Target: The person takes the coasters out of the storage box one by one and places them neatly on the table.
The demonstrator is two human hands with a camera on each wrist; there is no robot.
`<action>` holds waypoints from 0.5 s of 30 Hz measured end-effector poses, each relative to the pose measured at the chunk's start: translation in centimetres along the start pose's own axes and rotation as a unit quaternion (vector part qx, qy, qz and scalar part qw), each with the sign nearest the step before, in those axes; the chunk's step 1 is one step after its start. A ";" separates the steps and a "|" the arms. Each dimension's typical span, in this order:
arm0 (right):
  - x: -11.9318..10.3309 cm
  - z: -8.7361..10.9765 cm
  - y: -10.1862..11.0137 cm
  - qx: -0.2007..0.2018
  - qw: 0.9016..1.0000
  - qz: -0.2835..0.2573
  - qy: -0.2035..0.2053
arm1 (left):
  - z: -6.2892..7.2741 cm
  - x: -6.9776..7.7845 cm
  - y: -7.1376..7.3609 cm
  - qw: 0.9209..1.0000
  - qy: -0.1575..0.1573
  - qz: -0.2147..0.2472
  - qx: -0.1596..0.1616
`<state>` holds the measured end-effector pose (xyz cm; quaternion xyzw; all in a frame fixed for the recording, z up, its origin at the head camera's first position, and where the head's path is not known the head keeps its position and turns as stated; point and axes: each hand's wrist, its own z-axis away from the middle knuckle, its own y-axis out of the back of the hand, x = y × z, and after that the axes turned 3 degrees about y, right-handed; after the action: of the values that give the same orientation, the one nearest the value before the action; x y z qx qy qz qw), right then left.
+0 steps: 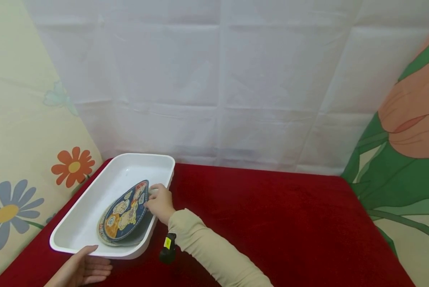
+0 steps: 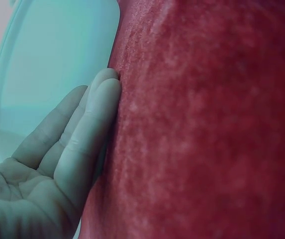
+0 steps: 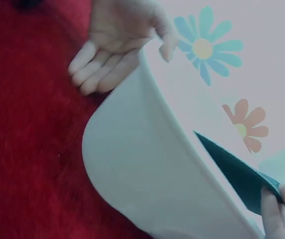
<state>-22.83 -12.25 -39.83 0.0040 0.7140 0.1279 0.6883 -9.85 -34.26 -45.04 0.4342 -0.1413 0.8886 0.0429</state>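
Observation:
A white plastic tub point(image 1: 88, 207) stands at the left of the red-covered table. Inside it, toward the near right corner, a round mat point(image 1: 126, 211) with a dark blue border and cartoon print bends upward at its right edge. My right hand point(image 1: 161, 202) pinches that raised edge just over the tub's right rim; the mat's dark underside shows in the right wrist view. Another round mat point(image 1: 101, 229) peeks out beneath it, mostly hidden. At the tub's near rim, my left hand point(image 1: 86, 268) hooks its thumb over the edge, with its fingers extended outside below.
Red velvety cloth point(image 1: 271, 223) covers the table to the right of the tub. A white sheet point(image 1: 218, 79) hangs behind. Flower-printed cloths hang at the left point(image 1: 20, 119) and right point(image 1: 415, 159). A black device point(image 1: 167, 251) with a yellow label sits by the right wrist.

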 end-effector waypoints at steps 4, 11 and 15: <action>0.0 0.0 -0.1 -0.002 0.996 -0.078 -0.043 | -0.1 -0.2 0.2 1.000 0.003 0.008 -0.016; -0.4 0.2 0.3 -0.006 0.986 -0.132 -0.096 | -0.2 -0.3 0.4 1.000 0.000 0.012 -0.029; -0.7 0.3 0.6 -0.010 0.982 -0.151 -0.115 | -0.2 -0.3 0.3 0.999 -0.001 0.014 -0.030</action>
<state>-22.62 -11.71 -39.08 -0.0961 0.6211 0.0290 0.7772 -9.89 -34.51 -45.44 0.4314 -0.1742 0.8841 0.0432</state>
